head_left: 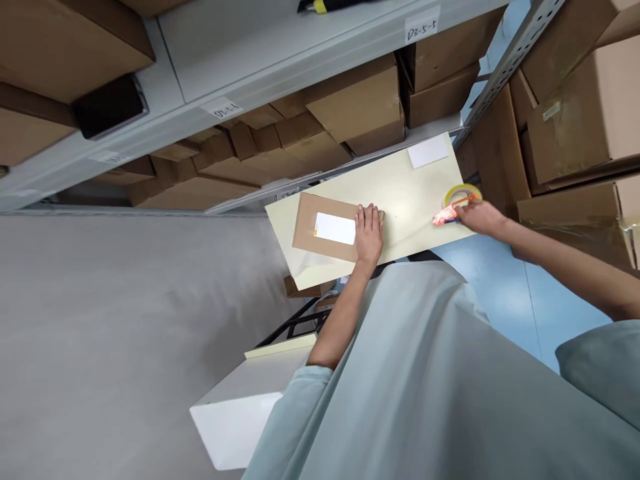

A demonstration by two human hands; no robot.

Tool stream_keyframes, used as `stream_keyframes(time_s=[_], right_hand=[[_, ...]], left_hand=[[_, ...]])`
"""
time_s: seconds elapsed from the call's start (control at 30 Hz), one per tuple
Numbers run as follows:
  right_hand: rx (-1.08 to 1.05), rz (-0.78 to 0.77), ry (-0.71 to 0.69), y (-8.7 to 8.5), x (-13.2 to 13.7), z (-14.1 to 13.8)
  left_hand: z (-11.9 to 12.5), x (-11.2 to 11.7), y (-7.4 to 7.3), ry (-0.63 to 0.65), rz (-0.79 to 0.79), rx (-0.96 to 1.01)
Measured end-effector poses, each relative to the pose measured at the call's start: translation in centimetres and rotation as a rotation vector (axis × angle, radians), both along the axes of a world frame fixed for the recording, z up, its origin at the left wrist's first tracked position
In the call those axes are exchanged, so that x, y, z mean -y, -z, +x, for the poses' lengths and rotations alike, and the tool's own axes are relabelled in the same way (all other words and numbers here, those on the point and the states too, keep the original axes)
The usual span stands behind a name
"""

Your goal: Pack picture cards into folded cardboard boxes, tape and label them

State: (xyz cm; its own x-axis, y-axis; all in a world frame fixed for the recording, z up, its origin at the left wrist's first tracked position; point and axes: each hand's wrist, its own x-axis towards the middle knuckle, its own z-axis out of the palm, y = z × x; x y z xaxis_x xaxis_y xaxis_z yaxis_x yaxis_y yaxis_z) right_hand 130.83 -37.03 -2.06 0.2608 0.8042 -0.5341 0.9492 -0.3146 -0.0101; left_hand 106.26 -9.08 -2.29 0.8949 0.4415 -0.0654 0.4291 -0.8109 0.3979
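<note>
A flat brown cardboard parcel [320, 217] with a white label [335, 229] lies on a pale yellow table [400, 190]. My left hand [369, 233] rests flat on the parcel's right end, fingers stretched out. My right hand [477, 217] is at the table's right edge, fingers closed around an orange tape dispenser [447, 215] with a roll of clear tape [463, 195] beside it.
A white card [428, 151] lies at the table's far corner. Metal shelving [250, 60] with several cardboard boxes [360, 103] stands behind the table. More boxes [580, 113] are stacked at the right. A lower white surface [235, 417] is near my left elbow.
</note>
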Motion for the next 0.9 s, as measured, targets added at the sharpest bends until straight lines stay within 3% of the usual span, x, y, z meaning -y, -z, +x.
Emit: stream_keyframes(time_s=[0.13,0.33,0.67,0.8,0.9], right_hand=[[0.04,0.058,0.025,-1.1,-3.7,3.8],[-0.014,0.076,0.058,-0.8,-12.4,2.0],[-0.119,0.149,0.12,-1.7,-18.6,-4.0],[-0.112,0.139,0.301,-3.3,-21.0,-4.0],[-0.084,0.16,0.311,-5.6,-21.5,-2.8]], left_hand=[[-0.5,0.4,-0.1,0.086,0.01,-0.014],[-1.8,0.9,-0.9,0.271,-0.041,-0.047],[-1.4,0.5,-0.4,0.275,0.02,-0.017],[-1.7,0.6,-0.1,0.316,0.046,0.002],[-1.7,0.6,-0.4,0.321,0.034,0.03]])
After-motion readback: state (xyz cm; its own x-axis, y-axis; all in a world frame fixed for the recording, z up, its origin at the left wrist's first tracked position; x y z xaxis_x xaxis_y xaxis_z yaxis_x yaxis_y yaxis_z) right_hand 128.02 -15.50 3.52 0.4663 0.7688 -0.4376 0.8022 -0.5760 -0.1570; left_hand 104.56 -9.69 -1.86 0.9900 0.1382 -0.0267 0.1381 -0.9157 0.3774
